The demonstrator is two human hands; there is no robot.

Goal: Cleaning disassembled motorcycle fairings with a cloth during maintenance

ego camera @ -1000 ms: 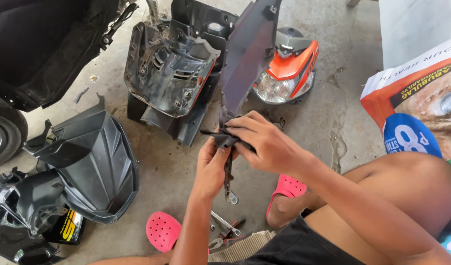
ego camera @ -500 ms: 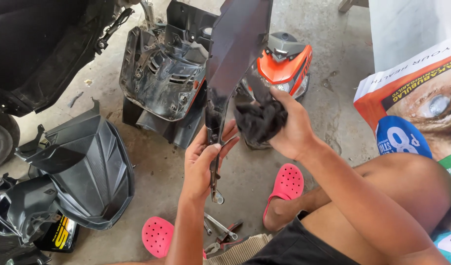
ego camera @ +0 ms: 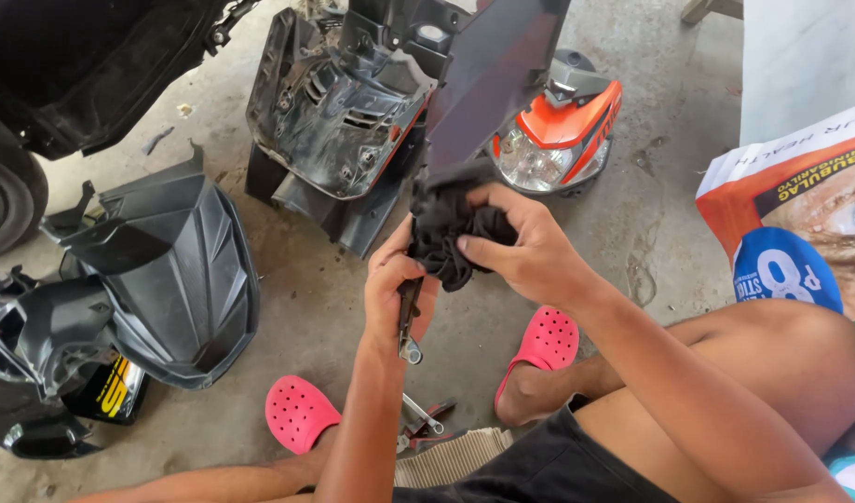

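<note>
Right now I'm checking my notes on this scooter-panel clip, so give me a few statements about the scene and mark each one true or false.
1. The right hand grips a bunched black cloth. True.
2. The left hand is empty. False: it holds the lower end of a long dark panel, with a small metal piece hanging below the hand.
3. The person wears pink clogs. True.
4. The orange headlight cover lies on a table. False: it lies on the concrete floor.
5. The cloth is pressed against the dark panel. True.
6. The black body fairing lies to the person's right. False: it lies to the left.
</note>
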